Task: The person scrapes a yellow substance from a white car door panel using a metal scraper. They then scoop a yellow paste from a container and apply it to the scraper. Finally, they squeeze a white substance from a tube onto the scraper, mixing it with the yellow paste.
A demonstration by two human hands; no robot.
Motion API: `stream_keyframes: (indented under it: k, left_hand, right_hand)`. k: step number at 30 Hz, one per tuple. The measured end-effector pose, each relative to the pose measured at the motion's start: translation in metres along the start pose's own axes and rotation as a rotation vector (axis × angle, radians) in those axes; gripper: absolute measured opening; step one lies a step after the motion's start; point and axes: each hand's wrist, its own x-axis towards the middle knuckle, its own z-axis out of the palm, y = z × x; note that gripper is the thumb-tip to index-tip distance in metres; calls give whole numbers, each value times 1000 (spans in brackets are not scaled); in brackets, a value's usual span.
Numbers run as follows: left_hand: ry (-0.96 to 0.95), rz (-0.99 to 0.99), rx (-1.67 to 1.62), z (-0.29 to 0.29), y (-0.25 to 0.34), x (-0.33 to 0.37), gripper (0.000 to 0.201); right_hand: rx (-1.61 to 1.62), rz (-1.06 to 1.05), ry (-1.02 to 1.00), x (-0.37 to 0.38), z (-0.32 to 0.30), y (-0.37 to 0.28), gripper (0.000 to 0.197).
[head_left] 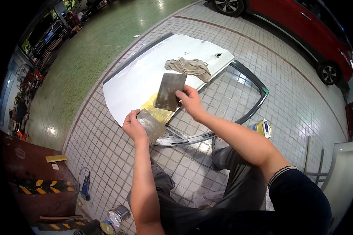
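My left hand [134,127] grips a thin grey metal spreader plate [151,124] by its edge, thumb on top. Higher and to the right, my right hand [190,101] pinches a second, darker rectangular spreader plate [170,91] by its right side. Both plates are held over a white car door [135,80] lying flat, near a patch of yellow filler [150,103] that they partly cover. A crumpled beige cloth [189,68] rests on the door panel beyond the right plate. The black window frame [259,80] of the door extends to the right.
A can with a white tube [266,128] on it stands right of my knee. Cans [117,215] and a blue corded tool [85,187] are at lower left, beside a brown striped board [37,172]. A red car [290,29] is parked at the far right; a white panel [343,168] stands nearer.
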Motion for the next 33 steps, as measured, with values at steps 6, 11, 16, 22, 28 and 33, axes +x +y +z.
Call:
stream_keyframes:
  k: [6, 11, 16, 22, 28, 33]
  left_hand:
    - [-75, -44, 36, 12, -9, -14, 25]
    - [-94, -155, -55, 23, -2, -26, 23]
    - [-175, -204, -95, 24, -10, -20, 26]
    - [-12, -68, -38, 24, -27, -15, 23]
    - [-926, 59, 998, 10, -24, -23, 28]
    - [-1333, 41, 1235, -32, -64, -44, 36]
  right_hand:
    - [-83, 243, -192, 9, -24, 31, 27]
    - [-305, 153, -296, -4, -11, 30, 38]
    - [-343, 283, -286, -5, -10, 15, 39]
    - [-355, 117, -52, 3, -11, 27, 37]
    - [-221, 142, 182, 19, -30, 37, 35]
    - [-141, 247, 112, 16, -13, 25, 39]
